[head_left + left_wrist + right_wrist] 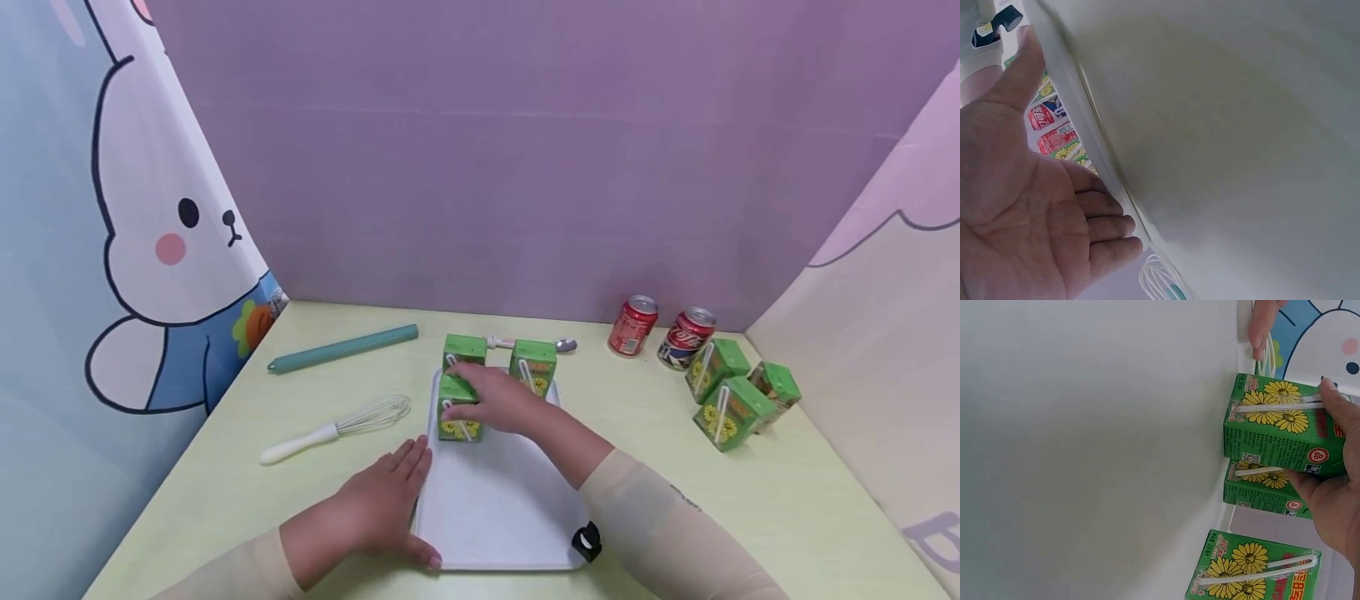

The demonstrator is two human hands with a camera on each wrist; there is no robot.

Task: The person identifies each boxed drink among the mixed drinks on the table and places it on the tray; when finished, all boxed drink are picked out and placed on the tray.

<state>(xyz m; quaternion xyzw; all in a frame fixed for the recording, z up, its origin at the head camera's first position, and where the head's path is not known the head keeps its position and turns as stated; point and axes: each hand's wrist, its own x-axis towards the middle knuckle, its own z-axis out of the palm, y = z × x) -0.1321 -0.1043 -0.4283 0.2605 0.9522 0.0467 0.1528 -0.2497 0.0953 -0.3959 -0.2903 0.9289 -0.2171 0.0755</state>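
Observation:
My right hand grips the upper part of a green drink carton with yellow flowers and a white straw. The thumb lies on its front face, and the fingers reach behind it. This carton stands on the left side of a white tray. A second carton is close behind it, and a third carton stands at the tray's far right. My left hand lies against the tray's left edge with fingers extended, its thumb at the near corner.
Left of the tray lie a whisk and a green stick. A spoon lies behind it. At the right stand a red can, a second can and further green cartons. A purple wall borders the back.

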